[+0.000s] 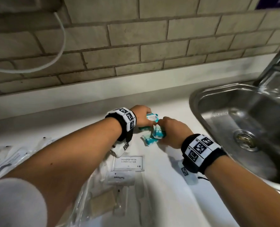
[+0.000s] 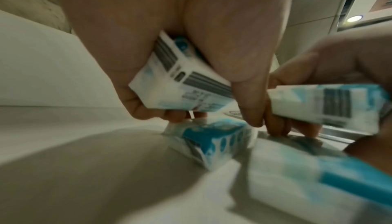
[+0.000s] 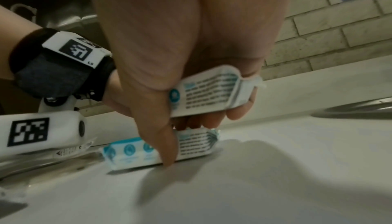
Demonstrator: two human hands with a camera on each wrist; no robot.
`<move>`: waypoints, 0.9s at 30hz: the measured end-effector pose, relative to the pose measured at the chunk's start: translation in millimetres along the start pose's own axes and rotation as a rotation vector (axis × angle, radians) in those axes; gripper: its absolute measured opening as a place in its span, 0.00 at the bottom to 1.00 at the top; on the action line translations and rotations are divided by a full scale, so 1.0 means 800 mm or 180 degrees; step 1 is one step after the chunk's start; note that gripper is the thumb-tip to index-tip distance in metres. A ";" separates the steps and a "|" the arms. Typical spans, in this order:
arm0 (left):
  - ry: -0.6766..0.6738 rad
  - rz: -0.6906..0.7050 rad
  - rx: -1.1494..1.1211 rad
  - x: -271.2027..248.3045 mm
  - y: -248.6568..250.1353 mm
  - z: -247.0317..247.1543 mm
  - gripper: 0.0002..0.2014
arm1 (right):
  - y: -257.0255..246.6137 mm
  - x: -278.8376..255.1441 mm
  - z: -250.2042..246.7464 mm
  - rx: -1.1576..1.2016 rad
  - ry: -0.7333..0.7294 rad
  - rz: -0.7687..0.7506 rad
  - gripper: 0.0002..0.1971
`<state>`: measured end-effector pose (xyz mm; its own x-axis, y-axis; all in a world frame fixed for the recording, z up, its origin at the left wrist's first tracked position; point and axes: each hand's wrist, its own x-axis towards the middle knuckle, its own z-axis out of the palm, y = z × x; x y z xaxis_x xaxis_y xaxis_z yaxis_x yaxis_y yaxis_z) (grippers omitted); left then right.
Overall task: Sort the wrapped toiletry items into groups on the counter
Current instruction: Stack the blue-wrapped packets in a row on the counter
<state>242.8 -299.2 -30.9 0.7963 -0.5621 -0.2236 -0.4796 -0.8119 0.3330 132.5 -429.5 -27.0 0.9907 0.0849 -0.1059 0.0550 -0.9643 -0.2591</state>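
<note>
Several small white and teal wrapped soap packets lie in a cluster (image 1: 148, 140) on the white counter (image 1: 160, 185), left of the sink. My left hand (image 1: 148, 119) grips one packet (image 1: 152, 117) above the cluster; in the left wrist view this hand (image 2: 199, 110) holds that packet (image 2: 180, 80) between thumb and curled fingers. My right hand (image 1: 162, 128) is close beside it and grips another packet (image 3: 210, 91). In the right wrist view this hand (image 3: 191, 137) has its thumb reaching down to a packet on the counter (image 3: 131, 152). Both hands nearly touch.
A flat "shampoo with conditioner" sachet (image 1: 127, 163) and a toothpaste sachet (image 1: 119, 177) lie nearer me. Clear plastic-wrapped items (image 1: 10, 158) spread at the left under my forearm. The steel sink (image 1: 192, 99) is at the right. The tiled wall (image 1: 136, 46) and a white cable (image 1: 62, 38) stand behind.
</note>
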 end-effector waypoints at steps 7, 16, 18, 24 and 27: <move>-0.0129 -0.0180 -0.0422 -0.009 -0.014 -0.017 0.15 | -0.004 0.012 -0.005 0.0122 -0.0111 0.0032 0.17; 0.0159 -0.0726 -0.1146 0.005 -0.004 -0.034 0.13 | -0.008 -0.037 -0.014 0.0298 -0.0895 -0.0395 0.25; 0.0121 -0.0599 -0.0880 0.010 -0.002 -0.028 0.17 | -0.008 -0.040 -0.011 0.0227 -0.0899 -0.0471 0.23; -0.0014 -0.0290 -0.0780 0.023 -0.017 -0.028 0.19 | -0.011 -0.034 0.005 0.0162 -0.0800 -0.0601 0.25; -0.0058 -0.0126 -0.0783 0.020 -0.026 -0.033 0.16 | -0.009 -0.032 0.006 0.0243 -0.0691 -0.0516 0.26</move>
<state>275.5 -287.1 -17.6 0.8048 -0.5352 -0.2566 -0.3422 -0.7716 0.5362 106.1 -423.5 -27.3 0.9195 0.2963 -0.2583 0.1930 -0.9128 -0.3600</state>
